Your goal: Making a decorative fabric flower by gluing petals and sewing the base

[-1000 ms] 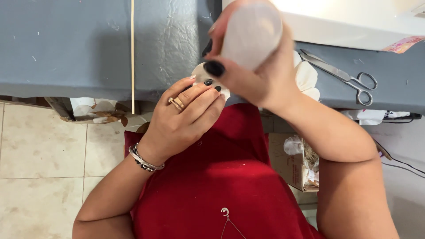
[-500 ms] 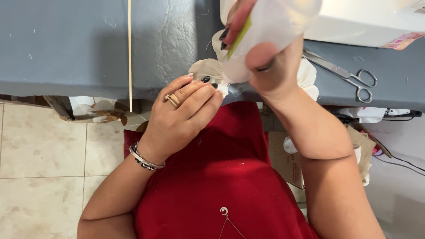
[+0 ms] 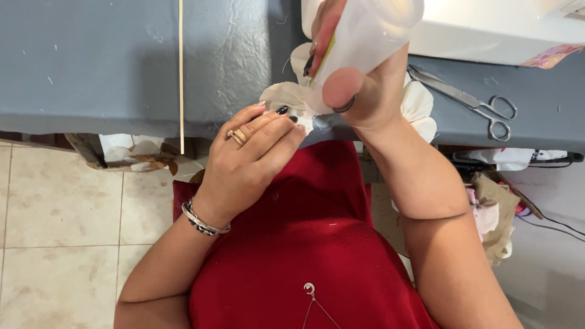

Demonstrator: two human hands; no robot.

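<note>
The right hand is closed around a translucent plastic bottle, tilted with its tip down over a white fabric flower at the edge of the grey table. The left hand pinches the flower with its fingertips. Scissors lie on the table to the right, well apart.

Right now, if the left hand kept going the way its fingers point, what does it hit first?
The left hand already touches the white fabric petal piece at its fingertips; straight on, likely the squeeze bottle in the right hand, though depth is unclear.
</note>
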